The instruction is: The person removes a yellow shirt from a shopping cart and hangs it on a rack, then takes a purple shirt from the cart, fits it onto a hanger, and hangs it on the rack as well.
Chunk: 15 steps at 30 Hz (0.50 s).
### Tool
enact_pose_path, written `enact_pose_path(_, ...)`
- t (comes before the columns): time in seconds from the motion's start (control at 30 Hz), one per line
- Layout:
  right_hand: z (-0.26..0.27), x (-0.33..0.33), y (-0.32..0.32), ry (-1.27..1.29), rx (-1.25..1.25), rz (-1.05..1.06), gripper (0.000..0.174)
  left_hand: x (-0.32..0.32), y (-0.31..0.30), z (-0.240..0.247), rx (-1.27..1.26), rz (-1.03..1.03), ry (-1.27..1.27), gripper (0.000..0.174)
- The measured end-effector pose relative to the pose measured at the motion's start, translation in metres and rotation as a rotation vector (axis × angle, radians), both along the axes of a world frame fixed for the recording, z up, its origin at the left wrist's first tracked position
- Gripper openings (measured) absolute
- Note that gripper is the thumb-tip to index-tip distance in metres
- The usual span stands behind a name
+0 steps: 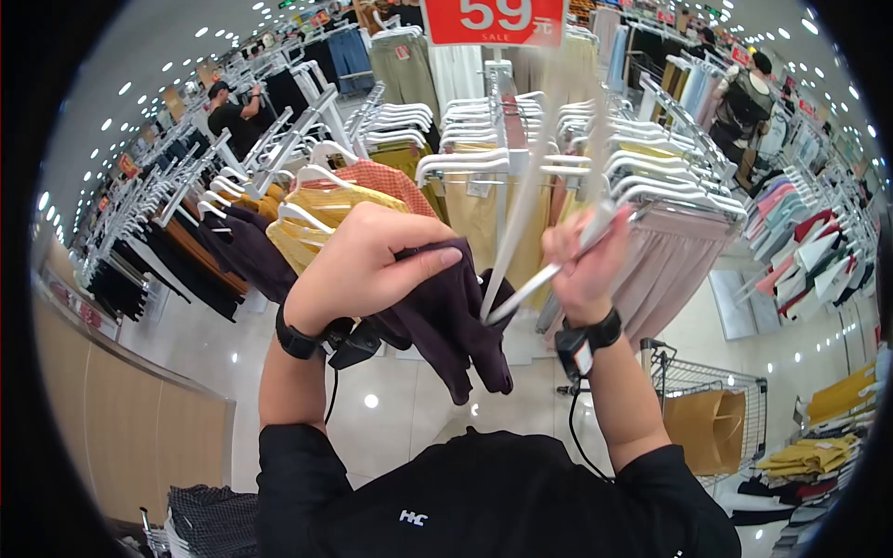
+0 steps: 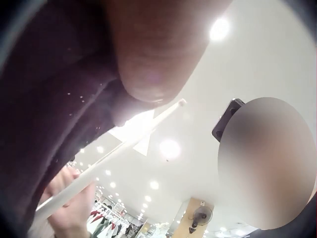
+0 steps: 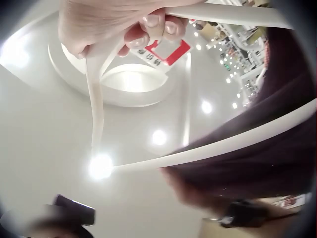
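Note:
In the head view my left hand [image 1: 358,265] grips a dark purple garment [image 1: 437,321] at its upper edge, thumb on the near side, and the cloth hangs below in folds. To its right, my right hand [image 1: 588,259] holds a white hanger [image 1: 532,289], partly blurred, fingers curled round one arm. The hanger's pointed lower end meets the garment. From the right wrist, a long hanger arm [image 3: 223,149] runs across the dark cloth [image 3: 267,168]. In the left wrist view the cloth [image 2: 44,99] hides most of the left fingers, and the hanger [image 2: 89,176] slants past them.
White-hangered clothes racks [image 1: 484,163] stand just ahead, with yellow and orange tops [image 1: 381,186] near the left hand. A red sale sign [image 1: 496,20] hangs above. A shopping cart [image 1: 758,400] with a paper bag [image 1: 702,428] is at right. A wooden counter [image 1: 130,409] lies left.

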State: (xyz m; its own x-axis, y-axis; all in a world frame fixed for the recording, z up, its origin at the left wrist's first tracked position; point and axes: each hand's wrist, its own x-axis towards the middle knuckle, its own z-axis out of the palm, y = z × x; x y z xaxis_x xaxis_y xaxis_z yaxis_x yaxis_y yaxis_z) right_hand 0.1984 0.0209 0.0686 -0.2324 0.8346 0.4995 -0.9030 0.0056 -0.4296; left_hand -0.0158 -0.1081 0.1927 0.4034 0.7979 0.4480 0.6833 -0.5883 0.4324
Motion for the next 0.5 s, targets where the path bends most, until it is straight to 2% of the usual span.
enact_pose_path(0.07,-0.04,-0.008,-0.001,-0.149,-0.045,0.02,0.052,-0.007,-0.005,-0.001,0.058,0.153,-0.15,0.013)
enact_pose_path(0.1,-0.057,-0.009,-0.001,-0.246,-0.095,-0.039,0.05,-0.012,-0.006,-0.003,0.08,0.164,-0.141,0.013)
enact_pose_path(0.17,-0.072,-0.002,0.0,-0.379,-0.138,-0.041,0.04,-0.022,-0.007,-0.009,0.052,0.309,-0.347,0.014)
enact_pose_path(0.23,-0.072,0.008,0.006,-0.533,-0.108,-0.106,0.04,-0.034,-0.001,-0.029,-0.014,0.31,-0.392,0.018)
enact_pose_path(0.27,-0.069,0.013,0.009,-0.53,-0.107,-0.099,0.04,-0.038,0.001,-0.038,-0.056,0.307,-0.472,0.019)
enact_pose_path(0.33,-0.052,0.024,0.012,-0.698,-0.054,-0.267,0.043,-0.043,0.003,-0.054,-0.1,0.307,-0.552,0.02)
enact_pose_path(0.4,-0.042,0.035,0.017,-0.747,-0.026,-0.274,0.043,-0.046,0.004,-0.066,-0.136,0.335,-0.726,0.022)
enact_pose_path(0.5,-0.034,0.045,0.019,-0.826,0.01,-0.291,0.045,-0.046,0.006,-0.076,-0.122,0.289,-0.733,0.022)
